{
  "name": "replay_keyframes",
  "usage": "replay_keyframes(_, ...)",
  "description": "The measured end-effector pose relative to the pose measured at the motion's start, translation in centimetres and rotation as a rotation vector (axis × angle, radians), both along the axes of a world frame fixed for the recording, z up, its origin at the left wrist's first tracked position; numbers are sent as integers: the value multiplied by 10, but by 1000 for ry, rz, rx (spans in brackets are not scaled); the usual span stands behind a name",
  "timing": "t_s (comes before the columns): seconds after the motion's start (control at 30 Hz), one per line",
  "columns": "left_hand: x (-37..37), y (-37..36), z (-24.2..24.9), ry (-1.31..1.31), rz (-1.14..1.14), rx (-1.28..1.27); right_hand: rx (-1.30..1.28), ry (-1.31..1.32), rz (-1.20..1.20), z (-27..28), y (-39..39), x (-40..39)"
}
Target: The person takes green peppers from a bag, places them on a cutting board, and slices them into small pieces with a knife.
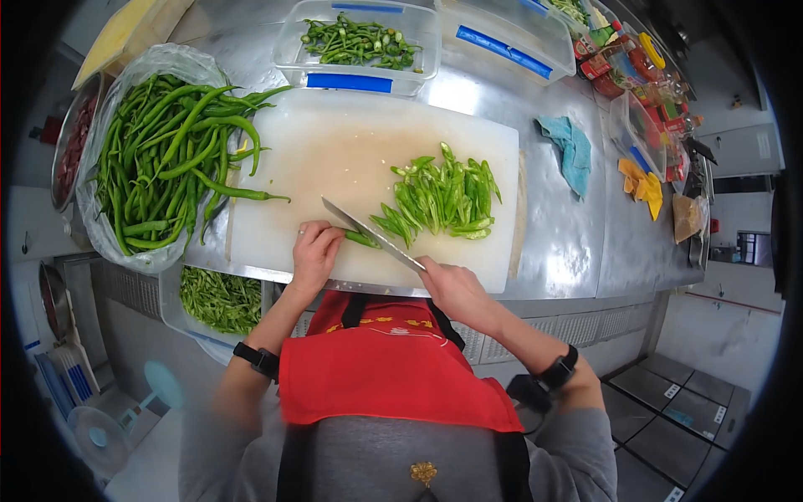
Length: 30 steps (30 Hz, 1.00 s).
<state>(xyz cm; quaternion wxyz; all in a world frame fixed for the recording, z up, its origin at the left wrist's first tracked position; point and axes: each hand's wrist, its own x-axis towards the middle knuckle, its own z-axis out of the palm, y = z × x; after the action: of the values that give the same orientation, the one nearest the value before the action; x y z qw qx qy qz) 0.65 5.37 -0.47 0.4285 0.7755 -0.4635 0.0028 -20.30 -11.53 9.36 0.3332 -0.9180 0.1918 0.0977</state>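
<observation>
On the white cutting board, my left hand has its fingers closed on a green chili pepper near the front edge. My right hand grips the handle of a kitchen knife, whose blade slants up and left across the pepper, close to my left fingertips. A pile of slantwise-cut chili pieces lies on the board's right half. At the left, a clear plastic bag is heaped with whole green chilies, some reaching over the board's edge.
Behind the board stands a clear tub holding pepper stems, beside another clear tub. A blue cloth and a yellow cloth lie right. Below the counter edge, a container holds cut greens. Bottles crowd the far right.
</observation>
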Motion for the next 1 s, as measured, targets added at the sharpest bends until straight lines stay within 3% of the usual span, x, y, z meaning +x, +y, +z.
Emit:
replay_keyframes(0.53, -1, 15, -2, -73, -96, 27, 81, -42, -21, 7, 0, 17)
replay_keyframes(0.67, -3, 19, -3, -93, -111, 28, 96, 57, 30, 2, 8, 18)
replay_keyframes(0.9, 3, 18, 0, 12, -39, 43, 53, -23, -42, -7, 2, 17)
replay_keyframes(1.0, 4, 0, 0, -33, -114, 20, 32, -73, -98, -11, -9, 9)
